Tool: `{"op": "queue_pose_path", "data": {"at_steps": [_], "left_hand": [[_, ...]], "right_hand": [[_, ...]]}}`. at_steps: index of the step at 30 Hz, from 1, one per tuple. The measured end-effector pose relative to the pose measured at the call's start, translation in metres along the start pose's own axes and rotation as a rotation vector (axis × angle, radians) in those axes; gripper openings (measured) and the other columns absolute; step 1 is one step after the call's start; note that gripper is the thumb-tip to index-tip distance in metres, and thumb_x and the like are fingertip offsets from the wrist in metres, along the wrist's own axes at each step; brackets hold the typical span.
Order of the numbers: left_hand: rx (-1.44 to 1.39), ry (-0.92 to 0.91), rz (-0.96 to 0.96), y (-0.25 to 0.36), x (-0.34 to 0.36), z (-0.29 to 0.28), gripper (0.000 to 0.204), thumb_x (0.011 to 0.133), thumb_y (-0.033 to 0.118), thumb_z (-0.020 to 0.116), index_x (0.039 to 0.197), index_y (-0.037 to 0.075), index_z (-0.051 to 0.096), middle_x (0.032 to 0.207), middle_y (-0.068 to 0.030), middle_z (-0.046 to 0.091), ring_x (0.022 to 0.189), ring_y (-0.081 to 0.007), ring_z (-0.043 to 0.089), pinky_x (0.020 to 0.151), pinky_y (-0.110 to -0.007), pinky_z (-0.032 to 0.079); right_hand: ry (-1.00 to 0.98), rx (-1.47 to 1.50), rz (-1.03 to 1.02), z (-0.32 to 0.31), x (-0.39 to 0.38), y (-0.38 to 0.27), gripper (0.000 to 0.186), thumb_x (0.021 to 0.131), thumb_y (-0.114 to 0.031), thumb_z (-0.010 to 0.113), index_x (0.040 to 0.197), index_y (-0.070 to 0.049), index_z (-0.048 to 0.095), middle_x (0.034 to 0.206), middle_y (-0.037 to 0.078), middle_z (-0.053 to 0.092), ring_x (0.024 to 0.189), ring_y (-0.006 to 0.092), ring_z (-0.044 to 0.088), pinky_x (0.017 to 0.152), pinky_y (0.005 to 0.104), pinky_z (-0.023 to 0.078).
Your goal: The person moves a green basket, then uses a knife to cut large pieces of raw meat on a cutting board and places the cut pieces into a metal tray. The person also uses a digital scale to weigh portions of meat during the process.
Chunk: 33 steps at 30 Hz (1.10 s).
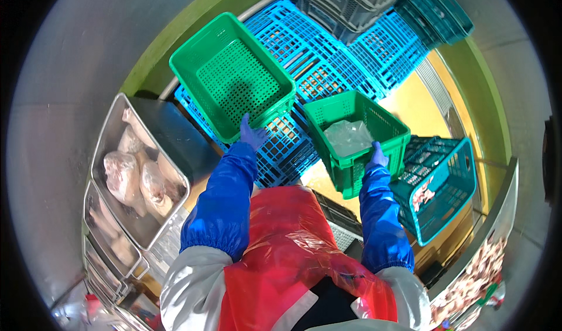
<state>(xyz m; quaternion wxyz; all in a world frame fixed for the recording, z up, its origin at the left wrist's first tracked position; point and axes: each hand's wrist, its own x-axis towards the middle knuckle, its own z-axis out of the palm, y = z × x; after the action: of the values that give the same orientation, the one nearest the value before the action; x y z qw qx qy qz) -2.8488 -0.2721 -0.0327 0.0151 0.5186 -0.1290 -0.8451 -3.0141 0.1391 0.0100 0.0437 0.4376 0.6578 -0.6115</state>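
Note:
My left hand (253, 135), in a purple glove, lies at the near rim of a green perforated crate (237, 76). Its fingers are spread, and it touches or nearly touches the rim. That crate holds nothing and rests on blue plastic pallets (278, 146). In a matching glove, my right hand (378, 155) grips the near right rim of another green crate (346, 173). A clear plastic bag or sheet (349, 136) lies inside this second crate, which seems to sit on at least one more green crate. Both my forearms wear blue sleeve covers.
Left stands a metal bin (120, 105) of bagged poultry carcasses, with more metal bins below. A dark teal crate (468, 182) lies tilted at right, with meat pieces (422, 195) by it. Grey crates (345, 9) stack at the back. Lower right, a metal trough holds meat pieces (477, 275).

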Motion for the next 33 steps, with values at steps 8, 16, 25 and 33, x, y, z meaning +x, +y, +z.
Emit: {"op": "queue_pose_path", "data": {"at_steps": [8, 16, 25, 33], "left_hand": [[-0.556, 0.182, 0.31, -0.001, 0.017, 0.045, 0.062, 0.081, 0.051, 0.07, 0.123, 0.01, 0.051, 0.124, -0.0113, 0.052, 0.112, -0.0268, 0.05, 0.103, -0.042, 0.04], [-0.148, 0.104, 0.497, 0.053, -0.117, -0.064, 0.021, 0.081, 0.033, 0.058, 0.095, 0.018, 0.062, 0.087, -0.0001, 0.063, 0.074, -0.0158, 0.057, 0.06, -0.03, 0.044], [0.003, 0.016, 0.372, -0.027, -0.176, -0.137, 0.027, 0.083, 0.024, 0.059, 0.107, 0.014, 0.06, 0.103, 0.0, 0.067, 0.087, -0.0135, 0.064, 0.065, -0.027, 0.052], [0.367, 0.008, 0.525, 0.014, -0.21, -0.114, 0.021, 0.089, 0.031, 0.059, 0.108, 0.022, 0.057, 0.097, 0.002, 0.059, 0.074, -0.0082, 0.047, 0.058, -0.022, 0.032]], "right_hand": [[-0.403, -0.188, -0.028, 0.096, 0.032, -0.031, 0.033, 0.087, -0.033, 0.075, 0.106, -0.01, 0.062, 0.095, 0.006, 0.065, 0.074, 0.0205, 0.061, 0.061, 0.036, 0.051], [-0.435, -1.376, -0.868, 0.195, 0.066, -0.042, 0.054, 0.084, -0.027, 0.075, 0.132, -0.017, 0.053, 0.114, 0.016, 0.069, 0.102, 0.0379, 0.066, 0.094, 0.0432, 0.048], [-0.246, -0.389, -0.606, 0.192, 0.106, -0.038, 0.047, 0.083, -0.034, 0.075, 0.114, -0.004, 0.055, 0.093, 0.016, 0.068, 0.086, 0.0284, 0.066, 0.082, 0.04, 0.051], [-0.326, -0.462, -0.809, 0.094, -0.001, 0.004, 0.046, 0.086, -0.034, 0.07, 0.114, 0.002, 0.061, 0.098, 0.022, 0.068, 0.09, 0.0341, 0.066, 0.082, 0.0429, 0.052]]}}
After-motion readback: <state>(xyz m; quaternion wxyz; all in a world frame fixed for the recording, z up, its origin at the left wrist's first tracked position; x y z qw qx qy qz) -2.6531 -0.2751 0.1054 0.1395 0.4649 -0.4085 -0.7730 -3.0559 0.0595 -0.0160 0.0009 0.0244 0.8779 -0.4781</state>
